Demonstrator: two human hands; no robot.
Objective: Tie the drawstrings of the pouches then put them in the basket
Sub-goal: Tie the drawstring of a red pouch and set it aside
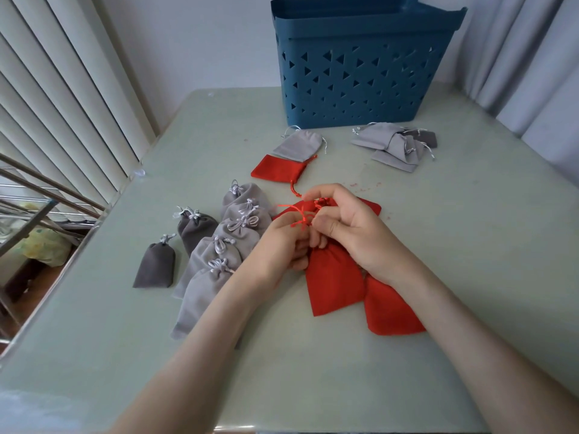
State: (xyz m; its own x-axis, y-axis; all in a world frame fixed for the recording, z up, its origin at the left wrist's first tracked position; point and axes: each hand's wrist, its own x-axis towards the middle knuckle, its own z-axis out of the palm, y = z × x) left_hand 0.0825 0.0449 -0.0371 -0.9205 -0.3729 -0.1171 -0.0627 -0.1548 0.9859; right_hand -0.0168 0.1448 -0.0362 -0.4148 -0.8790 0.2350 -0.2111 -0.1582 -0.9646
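Tall white vertical blinds [62, 104] hung at the far left beside the pale green worktop [313, 371]. Near its left edge lay a small dark grey velvet pouch [155, 264] with its neck knotted, and just beyond it a second dark grey pouch [195, 228], also tied. Next came a row of light grey velvet pouches [216, 261], overlapping one another, each with a pale cord bow at its neck. The left hand [282, 242] lay partly over this row, its grip clenched on a thin red drawstring [299, 214] pinched in curled fingers. Farther back, a flat red velvet pouch [279, 170] lay touching a flat light grey pouch [297, 145], both necks loose. The red velvet pouch being tied [333, 277] rested on the worktop between the hands, neck gathered and pointing away. The right hand [354, 227] curled over that neck, its grip pinching the same drawstring. Behind stood a dark blue plastic basket with triangular holes [360, 73], upright at the back of the worktop; its inside could not be seen. In front of it sat a loose pile of grey pouches [391, 145]. A second red pouch [388, 308] lay under the right wrist. Pale curtains [532, 73] hung at the right.
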